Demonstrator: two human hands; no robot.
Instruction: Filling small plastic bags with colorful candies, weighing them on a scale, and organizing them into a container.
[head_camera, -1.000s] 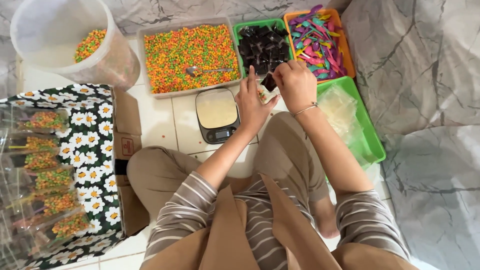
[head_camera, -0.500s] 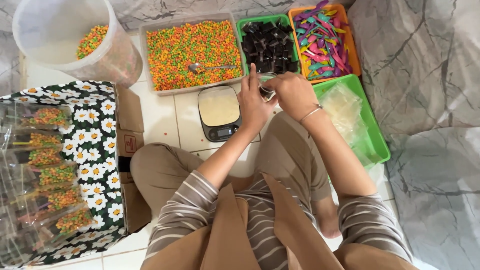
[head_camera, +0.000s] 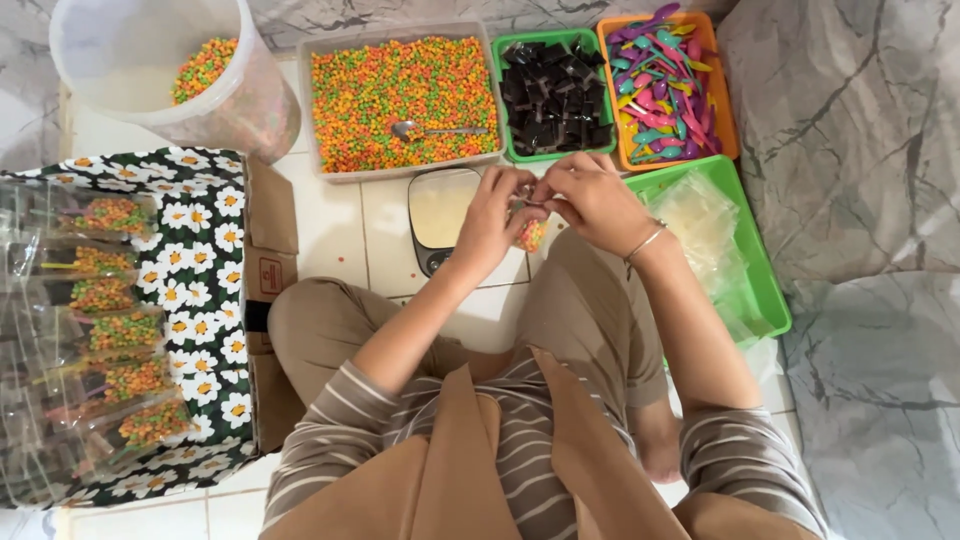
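Together, hands (head_camera: 545, 205) around crinkly filled packet (head_camera: 531, 233)

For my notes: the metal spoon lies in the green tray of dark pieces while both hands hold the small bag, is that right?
Not quite: the head view shows the spoon lying in the clear tray of orange-green pellets; both hands, left and right, do hold the small bag.

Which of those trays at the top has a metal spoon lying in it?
The big clear tray of orange and green bits; the metal spoon lies on them. The others hold dark pieces, coloured plastic spoons or clear bags.

White tiled floor (head_camera: 330, 225) edged by grey marbled sheeting (head_camera: 860, 150), evenly lit.
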